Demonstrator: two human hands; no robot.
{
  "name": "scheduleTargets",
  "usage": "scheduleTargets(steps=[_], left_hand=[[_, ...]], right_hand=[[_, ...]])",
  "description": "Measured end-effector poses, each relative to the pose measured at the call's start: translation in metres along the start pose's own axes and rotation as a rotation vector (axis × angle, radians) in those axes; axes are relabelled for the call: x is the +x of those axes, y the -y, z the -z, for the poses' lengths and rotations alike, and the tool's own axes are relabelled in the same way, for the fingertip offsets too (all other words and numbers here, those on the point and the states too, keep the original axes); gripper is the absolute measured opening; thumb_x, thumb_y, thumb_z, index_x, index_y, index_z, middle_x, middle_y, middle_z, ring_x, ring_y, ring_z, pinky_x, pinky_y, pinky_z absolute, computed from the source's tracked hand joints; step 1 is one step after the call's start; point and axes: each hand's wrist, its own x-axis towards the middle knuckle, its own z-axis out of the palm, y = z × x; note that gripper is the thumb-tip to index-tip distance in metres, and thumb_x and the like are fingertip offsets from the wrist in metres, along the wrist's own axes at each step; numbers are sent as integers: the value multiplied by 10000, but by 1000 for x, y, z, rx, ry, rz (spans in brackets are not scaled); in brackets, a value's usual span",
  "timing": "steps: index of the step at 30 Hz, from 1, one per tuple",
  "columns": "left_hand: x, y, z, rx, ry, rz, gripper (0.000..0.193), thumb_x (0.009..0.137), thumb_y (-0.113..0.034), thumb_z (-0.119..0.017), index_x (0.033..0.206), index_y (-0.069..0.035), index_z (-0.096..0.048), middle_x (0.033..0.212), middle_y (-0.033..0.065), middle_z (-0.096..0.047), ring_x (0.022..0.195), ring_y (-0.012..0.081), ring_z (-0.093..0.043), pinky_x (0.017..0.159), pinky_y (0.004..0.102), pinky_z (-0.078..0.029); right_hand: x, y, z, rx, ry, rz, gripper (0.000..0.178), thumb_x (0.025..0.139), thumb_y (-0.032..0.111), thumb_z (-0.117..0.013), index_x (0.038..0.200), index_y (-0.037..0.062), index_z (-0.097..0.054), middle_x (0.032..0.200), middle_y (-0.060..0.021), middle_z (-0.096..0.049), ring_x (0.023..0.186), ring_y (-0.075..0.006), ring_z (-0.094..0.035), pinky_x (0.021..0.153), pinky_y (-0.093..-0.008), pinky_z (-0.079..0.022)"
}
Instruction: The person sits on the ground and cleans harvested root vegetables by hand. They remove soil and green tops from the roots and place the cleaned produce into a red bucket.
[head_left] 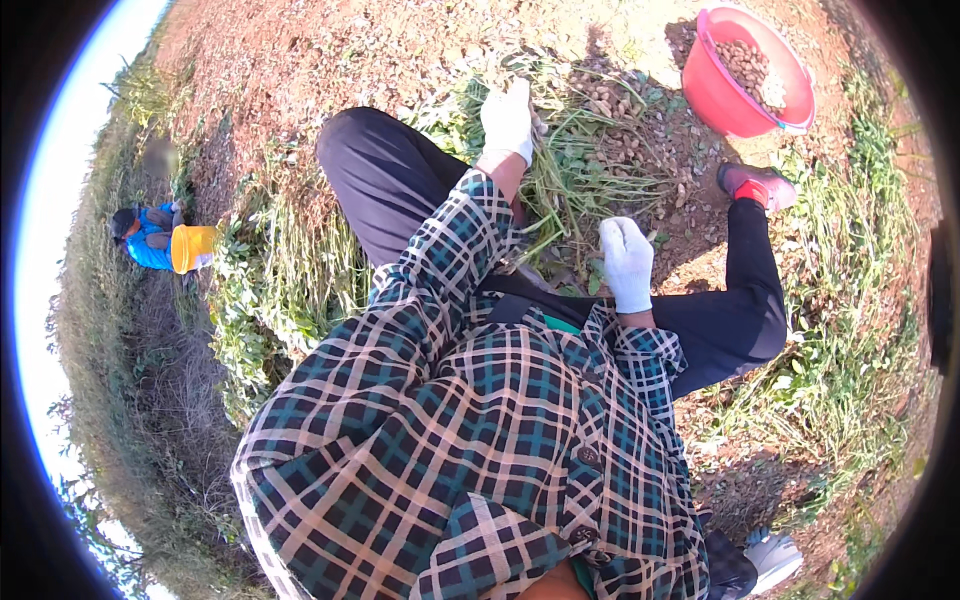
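Sleeves [445, 245] of a checked shirt come first, both cuffs clear of the leaves, and keeping them so should stop loose stems from catching. The right hand [627, 265], in a white glove, hangs just above the right thigh with its fingers loosely curled; whether anything sits inside them cannot be told. The left hand [508, 118], gloved too, is bent inward beside the left knee, at the upper edge of the plants, with small brownish lumps by its fingertips; its grip is partly hidden, so I cannot tell how firmly it has hold of them. The pulled plants [585, 190] lie between the legs, stems crossing in several directions. It would likely go best to hold one bunch steady close to the nuts with one hand and pluck with the other, since a grip far up the stems would let the bunch swing. Beyond them, loose nuts [607, 100] lie on the soil; dropping handfuls there keeps the reach short. Farther out, past the right shoe [757, 185], a pink bucket [735, 95] leans with nuts inside, so a gentle tip-in seems wise. Far off to the left, another person [148, 235] crouches by a yellow bucket [193, 248].
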Motion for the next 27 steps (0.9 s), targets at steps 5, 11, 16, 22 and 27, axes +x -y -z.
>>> scheduleTargets(steps=[5, 11, 16, 22, 27], left_hand=[[13, -155, 17, -227, -123, -778, 276, 919, -217, -542, 1022, 34, -492, 679, 97, -607, 499, 185, -559, 495, 299, -470], [2, -283, 113, 965, -539, -1500, 318, 887, -237, -523, 1120, -27, -577, 895, 100, -644, 762, 184, -583, 704, 300, -476], [-18, -314, 203, 913, -566, -1751, 251, 736, -173, -708, 955, -73, -638, 858, 93, -666, 697, 210, -638, 664, 309, -514], [-22, -261, 288, 2041, -307, -348, 701, 702, -550, -674, 1192, -62, -560, 1146, 179, -603, 1075, 283, -583, 917, 408, -447], [-15, -259, 247, 1698, -222, -577, 673, 756, -554, -624, 1200, -50, -580, 1206, 164, -591, 1110, 305, -568, 948, 379, -436]], right_hand=[[23, 0, 6, 331, -46, -191, 218, 929, 221, -530, 854, 25, -590, 605, 34, -482, 506, -33, -410, 459, -198, -329], [28, -1, 8, 350, -50, -289, 213, 935, 230, -517, 868, 38, -582, 619, 35, -475, 479, -24, -383, 420, -187, -290], [25, -2, 14, 327, -52, -321, 205, 919, 232, -530, 857, 44, -583, 620, 29, -481, 466, -32, -391, 412, -191, -288], [25, -7, 19, 427, -100, -475, 203, 905, 256, -544, 837, 68, -575, 632, 24, -480, 445, -47, -382, 395, -195, -269], [15, -27, 36, 809, -59, -629, 200, 931, 289, -529, 896, 92, -541, 657, 24, -444, 468, -53, -344, 405, -199, -265]])
